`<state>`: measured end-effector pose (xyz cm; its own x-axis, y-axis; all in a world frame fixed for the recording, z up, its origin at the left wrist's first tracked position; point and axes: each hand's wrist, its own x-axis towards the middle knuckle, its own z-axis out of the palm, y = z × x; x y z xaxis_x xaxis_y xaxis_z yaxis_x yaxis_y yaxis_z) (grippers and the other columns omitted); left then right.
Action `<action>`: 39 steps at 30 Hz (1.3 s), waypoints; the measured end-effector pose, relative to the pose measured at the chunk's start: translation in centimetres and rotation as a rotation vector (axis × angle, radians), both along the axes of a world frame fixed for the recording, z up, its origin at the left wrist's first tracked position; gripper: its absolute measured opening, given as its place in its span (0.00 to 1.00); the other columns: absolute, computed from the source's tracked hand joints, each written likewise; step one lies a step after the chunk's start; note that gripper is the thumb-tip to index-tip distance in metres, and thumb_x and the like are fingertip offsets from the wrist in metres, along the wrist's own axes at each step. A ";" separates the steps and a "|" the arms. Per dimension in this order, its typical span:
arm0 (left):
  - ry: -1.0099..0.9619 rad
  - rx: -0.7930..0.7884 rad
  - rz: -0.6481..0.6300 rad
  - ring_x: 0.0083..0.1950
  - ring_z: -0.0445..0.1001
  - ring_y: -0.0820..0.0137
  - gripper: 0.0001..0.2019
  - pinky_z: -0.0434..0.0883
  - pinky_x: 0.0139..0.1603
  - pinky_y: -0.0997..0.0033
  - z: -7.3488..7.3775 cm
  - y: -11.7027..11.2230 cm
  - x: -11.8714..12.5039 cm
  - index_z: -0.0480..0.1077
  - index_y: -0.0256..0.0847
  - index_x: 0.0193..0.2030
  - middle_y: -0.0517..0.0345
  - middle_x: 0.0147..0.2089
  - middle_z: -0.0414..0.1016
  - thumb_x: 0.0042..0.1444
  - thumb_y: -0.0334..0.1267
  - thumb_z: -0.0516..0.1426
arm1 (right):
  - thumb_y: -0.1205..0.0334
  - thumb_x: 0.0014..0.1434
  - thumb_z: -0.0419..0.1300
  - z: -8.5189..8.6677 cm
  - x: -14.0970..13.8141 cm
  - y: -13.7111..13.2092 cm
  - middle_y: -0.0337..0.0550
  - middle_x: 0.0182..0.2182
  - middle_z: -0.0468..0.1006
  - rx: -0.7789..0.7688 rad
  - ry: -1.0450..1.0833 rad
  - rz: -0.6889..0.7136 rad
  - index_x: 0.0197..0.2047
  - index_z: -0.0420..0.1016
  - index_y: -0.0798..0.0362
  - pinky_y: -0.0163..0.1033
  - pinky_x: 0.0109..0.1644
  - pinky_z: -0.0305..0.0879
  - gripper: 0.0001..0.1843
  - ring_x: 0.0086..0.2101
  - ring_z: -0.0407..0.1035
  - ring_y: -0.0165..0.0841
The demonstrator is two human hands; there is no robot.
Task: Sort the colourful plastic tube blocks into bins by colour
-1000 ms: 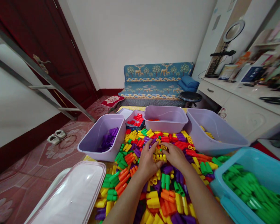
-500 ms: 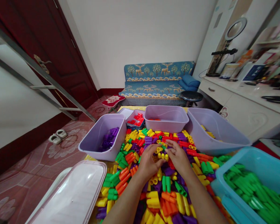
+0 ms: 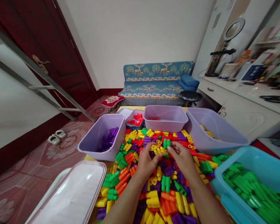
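My left hand (image 3: 147,158) is closed around a cluster of yellow plastic tube blocks (image 3: 159,150), thumb against their near side. Opposite it, my right hand (image 3: 180,154) pinches a green double-tube block (image 3: 166,143), which stands upright just right of the yellow cluster. Whether the green block touches the yellow ones I cannot tell. Beneath both hands spreads a thick layer of loose tube blocks in yellow, green, orange, red and purple, such as an orange block (image 3: 168,206) and a green pair (image 3: 165,183) close to my forearms.
Purple blocks lie in the left lilac bin (image 3: 84,146). A small box (image 3: 133,115) holds red ones, beside a middle lilac bin (image 3: 165,126). The right lilac bin (image 3: 214,146) has yellow blocks, the turquoise bin (image 3: 224,186) green ones. A pale lid (image 3: 72,196) lies at left.
The green block has come upright in my right hand, now plainly visible between the fingers. My left hand has tilted the yellow cluster and shifted it slightly left. The camera view has moved a little.
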<state>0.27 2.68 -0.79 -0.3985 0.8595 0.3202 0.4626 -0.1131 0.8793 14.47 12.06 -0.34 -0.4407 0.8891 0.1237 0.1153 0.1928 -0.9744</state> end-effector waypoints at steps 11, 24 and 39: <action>0.015 -0.072 0.134 0.35 0.73 0.67 0.32 0.67 0.37 0.70 -0.8 0.2 -0.1 0.47 0.40 0.68 0.58 0.34 0.74 0.59 0.37 0.54 | 0.50 0.51 0.63 3.6 0.7 1.3 0.46 0.42 0.79 -0.085 0.376 -0.308 0.46 0.73 0.52 0.40 0.39 0.71 0.22 0.36 0.75 0.35; 0.227 -0.109 0.047 0.55 0.70 0.59 0.28 0.67 0.56 0.55 2.1 -1.5 -0.8 0.54 0.43 0.65 0.48 0.54 0.72 0.57 0.35 0.55 | 0.48 0.56 0.57 -1.9 -0.6 -0.2 0.52 0.46 0.77 0.317 -0.269 -0.100 0.44 0.76 0.53 0.52 0.55 0.63 0.20 0.48 0.70 0.44; 0.639 -0.331 0.487 0.57 0.64 0.49 0.24 0.66 0.55 0.44 -0.4 -9.1 -3.3 0.63 0.39 0.59 0.40 0.57 0.63 0.58 0.46 0.55 | 0.57 0.58 0.57 -2.8 -0.5 -0.7 0.48 0.49 0.76 0.457 -0.474 -0.033 0.47 0.75 0.51 0.50 0.56 0.63 0.16 0.49 0.69 0.41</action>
<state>-3.00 -6.39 -1.23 -0.5754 0.7283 0.3721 0.8093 0.4414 0.3876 13.94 11.32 -3.12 -0.5142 0.8067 0.2912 0.5249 0.5645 -0.6370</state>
